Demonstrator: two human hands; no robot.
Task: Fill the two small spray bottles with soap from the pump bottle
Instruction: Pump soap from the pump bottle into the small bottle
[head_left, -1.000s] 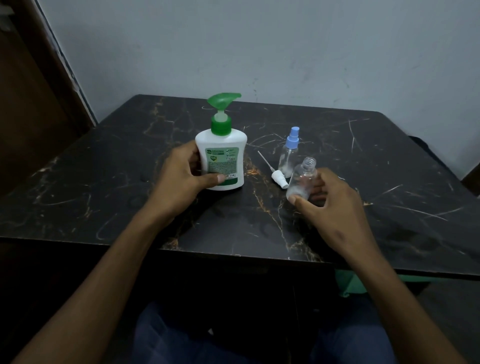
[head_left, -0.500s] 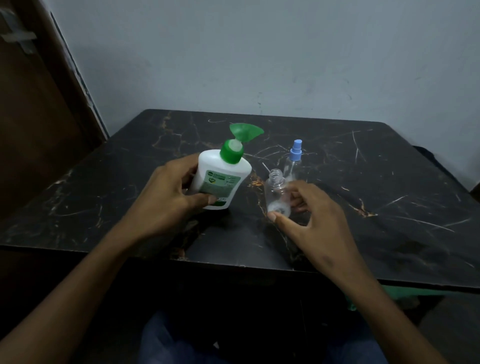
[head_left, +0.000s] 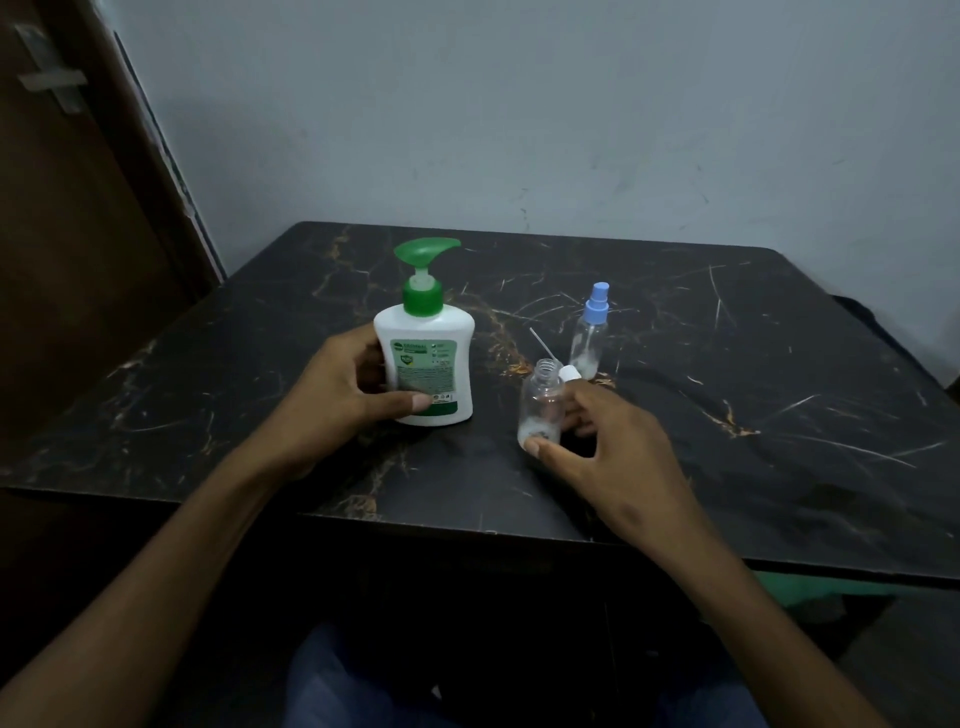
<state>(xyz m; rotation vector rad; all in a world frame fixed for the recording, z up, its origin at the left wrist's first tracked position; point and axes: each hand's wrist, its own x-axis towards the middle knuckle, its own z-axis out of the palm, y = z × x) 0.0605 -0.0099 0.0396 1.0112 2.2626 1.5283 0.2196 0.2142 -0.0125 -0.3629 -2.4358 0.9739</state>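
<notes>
On the table (head_left: 727, 364), white green-capped pump bottle (head_left: 428, 358), upright

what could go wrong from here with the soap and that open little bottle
The open spray bottle is narrow-necked and the right hand holds it only low down, so pumped soap could miss or tip it. The pump bottle nozzle points away from it. The loose white sprayer cap lies right behind and could get knocked.
</notes>
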